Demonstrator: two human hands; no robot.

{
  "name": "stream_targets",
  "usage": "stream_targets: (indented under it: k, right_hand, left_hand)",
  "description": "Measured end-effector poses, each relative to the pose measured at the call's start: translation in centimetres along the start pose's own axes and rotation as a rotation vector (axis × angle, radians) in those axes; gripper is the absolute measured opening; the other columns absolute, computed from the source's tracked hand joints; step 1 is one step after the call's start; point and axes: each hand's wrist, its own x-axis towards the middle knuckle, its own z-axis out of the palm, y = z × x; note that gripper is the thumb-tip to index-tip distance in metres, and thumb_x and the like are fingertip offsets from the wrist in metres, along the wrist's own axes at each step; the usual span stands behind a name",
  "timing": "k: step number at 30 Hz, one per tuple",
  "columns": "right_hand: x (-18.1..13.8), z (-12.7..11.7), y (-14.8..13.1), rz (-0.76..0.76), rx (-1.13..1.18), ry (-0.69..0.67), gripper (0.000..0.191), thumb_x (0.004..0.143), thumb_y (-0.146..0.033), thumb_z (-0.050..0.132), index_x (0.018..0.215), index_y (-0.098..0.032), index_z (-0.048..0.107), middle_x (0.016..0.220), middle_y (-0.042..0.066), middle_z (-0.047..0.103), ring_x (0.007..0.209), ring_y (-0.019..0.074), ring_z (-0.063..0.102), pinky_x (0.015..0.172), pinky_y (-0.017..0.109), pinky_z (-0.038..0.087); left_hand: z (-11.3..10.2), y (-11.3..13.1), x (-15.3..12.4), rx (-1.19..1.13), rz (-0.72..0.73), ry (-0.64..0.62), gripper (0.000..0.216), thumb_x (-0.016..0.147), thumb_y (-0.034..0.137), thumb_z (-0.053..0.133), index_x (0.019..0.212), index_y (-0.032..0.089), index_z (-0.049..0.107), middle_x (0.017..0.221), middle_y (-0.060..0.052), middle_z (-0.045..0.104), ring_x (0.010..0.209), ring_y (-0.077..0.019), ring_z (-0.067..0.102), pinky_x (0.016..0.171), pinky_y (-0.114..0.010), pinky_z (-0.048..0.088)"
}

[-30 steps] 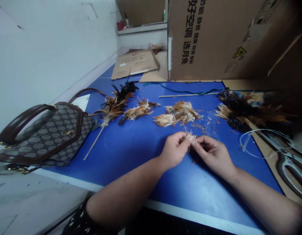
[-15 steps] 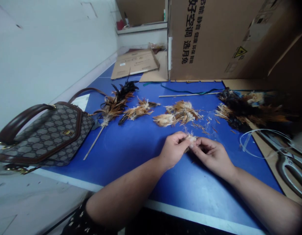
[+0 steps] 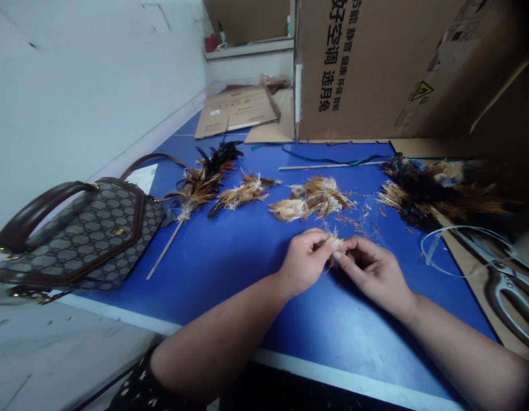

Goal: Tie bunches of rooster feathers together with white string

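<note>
Between my two hands is a small tuft of pale and brown feathers (image 3: 334, 242), partly hidden by the fingers. My left hand (image 3: 305, 260) pinches it from the left. From the right, the thumb and fingers of my right hand (image 3: 371, 271) are closed on the same tuft, touching the left fingertips. Just beyond lie tan feather bundles (image 3: 318, 198) with loose feather scraps (image 3: 361, 222) beside them. Farther left is another small feather bundle (image 3: 245, 192). A stick with brown and black feathers bound along it (image 3: 204, 182) rests near the bag.
A patterned handbag (image 3: 105, 234) stands on the blue table (image 3: 230, 257) at left. To the right are a dark feather pile (image 3: 440, 191), a clear plastic loop (image 3: 423, 245) and scissors (image 3: 504, 279). A thin stick (image 3: 328, 166) lies behind, before a large cardboard box (image 3: 376, 74).
My fingers have shifted very slightly around the feather tuft. Both hands keep their hold, and the things on the table have stayed put.
</note>
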Motion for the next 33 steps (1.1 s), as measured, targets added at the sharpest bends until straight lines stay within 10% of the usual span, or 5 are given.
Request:
stream_targets:
  k: [9,33]
  right_hand:
    - [0.6,-0.7,-0.3,-0.273,-0.139,0.215,0.015,0.098,-0.034,0.075,0.11,-0.028,0.082,0.102,0.01,0.078,0.092,0.0244,0.073,0.084,0.04,0.061]
    - [0.9,-1.5,0.1,-0.399,-0.239,0.149,0.008,0.097,-0.017,0.074,0.101,-0.024,0.076,0.091,0.004,0.074,0.08,0.0174,0.071,0.073,0.031,0.058]
  left_hand:
    - [0.4,0.4,-0.2,-0.174,-0.266,-0.069,0.035,0.089,0.048,0.074,0.086,0.013,0.071,0.056,0.003,0.056,0.049,-0.007,0.041,0.05,-0.023,0.029]
    - [0.1,0.6,-0.3,-0.127,-0.28,-0.163,0.038,0.089,0.051,0.073,0.081,0.014,0.069,0.058,0.003,0.055,0.049,-0.0078,0.044,0.049,-0.024,0.031]
